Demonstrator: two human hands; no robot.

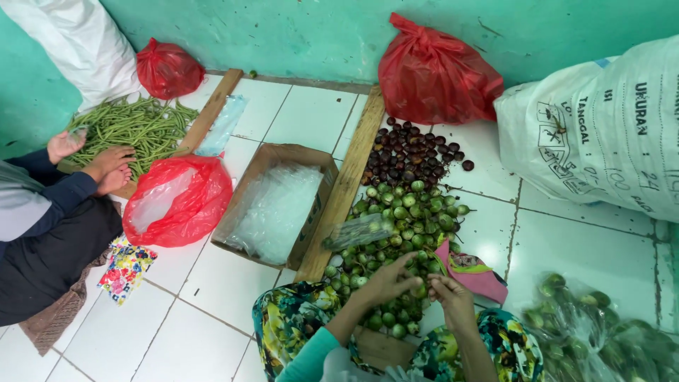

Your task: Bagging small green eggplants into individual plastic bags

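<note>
1. Green round fruits piled on white tile floor, centre frame.
2. Left hand fingers curled, pinching one fruit at pile's 6 o'clock.
3. Right hand closed around a fruit, just beside left.
4. Dark purple fruits at pile's 12 o'clock.

Your small round glossy green fruits lie heaped loose on the white tiled floor, against a wooden plank on their left. The pile runs from your lap up to a patch of dark purple-brown round fruits at its far end. Your hands rest on the near green ones.
</note>
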